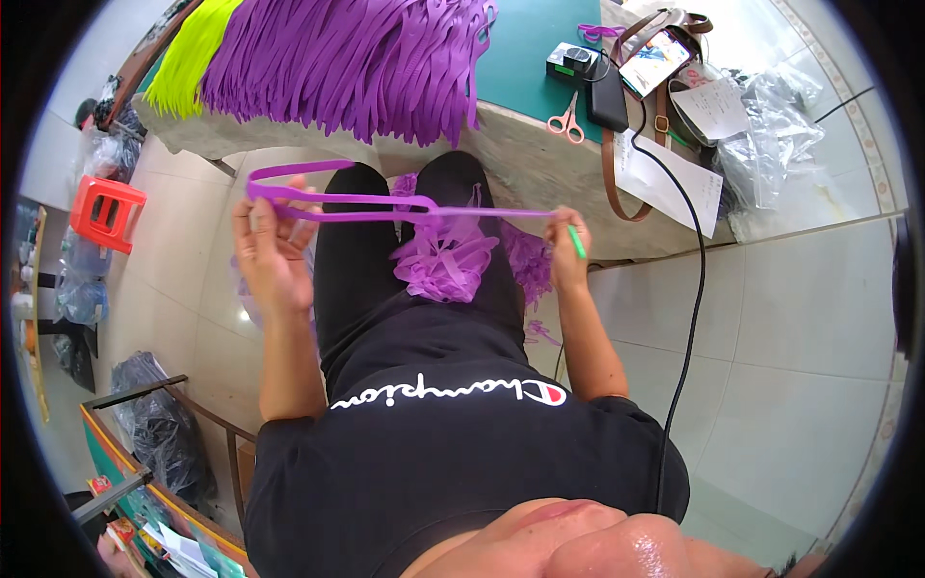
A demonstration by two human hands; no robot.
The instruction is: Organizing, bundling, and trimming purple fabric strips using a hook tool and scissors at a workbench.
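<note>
A purple rubbery strap (361, 214) with a long slit stretches across above my lap. Its looped left part is pinched in my left hand (275, 252), between thumb and fingers. My right hand (567, 241) grips the thin right end. A small green stick-like piece (577, 242) also shows in that right hand; its kind is hidden by the fingers. Below the strap, a heap of thin purple trimmings (448, 258) lies on my thighs, with more hanging beside my right leg. On the table ahead, a thick row of purple straps (337, 72) overhangs the near edge.
Yellow-green straps (188, 72) lie left of the purple row. On the table's right are pink-handled scissors (566, 122), a black power bank (606, 101), a phone (658, 64), papers and a brown-strapped bag. A black cable (701, 279) runs down my right side. A red stool (108, 212) stands left.
</note>
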